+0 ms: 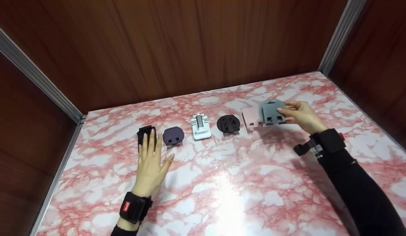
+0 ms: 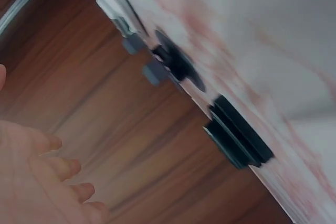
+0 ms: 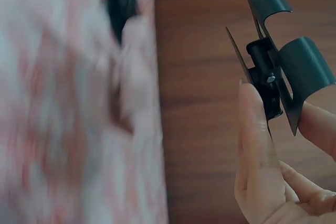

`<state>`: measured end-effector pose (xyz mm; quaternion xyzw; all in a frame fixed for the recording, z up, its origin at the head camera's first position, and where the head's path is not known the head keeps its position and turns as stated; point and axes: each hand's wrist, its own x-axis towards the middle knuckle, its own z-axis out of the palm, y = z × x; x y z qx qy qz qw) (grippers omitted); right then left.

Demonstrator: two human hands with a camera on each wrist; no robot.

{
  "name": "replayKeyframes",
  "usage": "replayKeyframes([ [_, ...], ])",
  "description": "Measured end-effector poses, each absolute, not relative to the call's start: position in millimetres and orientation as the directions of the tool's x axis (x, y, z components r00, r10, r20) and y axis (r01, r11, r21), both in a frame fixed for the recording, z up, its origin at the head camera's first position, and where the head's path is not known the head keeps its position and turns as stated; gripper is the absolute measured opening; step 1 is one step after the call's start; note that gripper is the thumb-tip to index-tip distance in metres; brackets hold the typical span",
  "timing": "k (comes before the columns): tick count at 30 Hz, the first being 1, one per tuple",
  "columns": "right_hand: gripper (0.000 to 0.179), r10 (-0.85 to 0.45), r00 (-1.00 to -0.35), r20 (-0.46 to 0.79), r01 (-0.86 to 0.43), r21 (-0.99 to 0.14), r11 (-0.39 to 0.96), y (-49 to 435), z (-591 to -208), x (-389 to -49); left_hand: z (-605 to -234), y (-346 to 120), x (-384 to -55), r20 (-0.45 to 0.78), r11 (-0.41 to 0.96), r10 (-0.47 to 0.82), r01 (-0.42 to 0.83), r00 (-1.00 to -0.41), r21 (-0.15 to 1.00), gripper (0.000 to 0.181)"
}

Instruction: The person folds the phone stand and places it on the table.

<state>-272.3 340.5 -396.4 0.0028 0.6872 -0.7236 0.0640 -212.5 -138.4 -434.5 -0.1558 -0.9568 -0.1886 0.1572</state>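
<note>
In the head view my right hand (image 1: 302,114) pinches a grey-green folding phone stand (image 1: 271,111) by its right edge, raised off the table. The right wrist view shows the same phone stand (image 3: 289,66) side on, its two curved lips and black hinge plain, thumb and fingers on either side. My left hand (image 1: 150,167) holds nothing, its fingers straight and spread. Its fingertips overlap a black folding stand (image 1: 146,130) in the head view. In the left wrist view the hand (image 2: 42,177) appears apart from that black stand (image 2: 239,135).
Between my hands stand a purple round-plated stand (image 1: 173,136), a white folding stand (image 1: 201,127), a black round stand (image 1: 228,124) and a pale pink stand (image 1: 251,116), in a row. Wood-grain panels (image 1: 196,49) enclose the marbled red-and-white table (image 1: 196,190).
</note>
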Motion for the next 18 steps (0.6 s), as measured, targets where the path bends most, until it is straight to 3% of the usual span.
replayKeyframes([
  [10,0.072,0.043,-0.975,-0.216,0.216,-0.898,0.383,377.4,-416.3,-299.2,-426.4,-151.0,-217.6,0.322,0.879,0.198,0.313,-0.926,0.360,0.074],
  [18,0.063,0.123,-0.982,-0.146,0.191,-0.719,0.669,382.2,-427.4,-310.8,-428.4,-149.7,-219.0,0.281,0.879,0.211,0.307,-0.936,0.365,0.073],
])
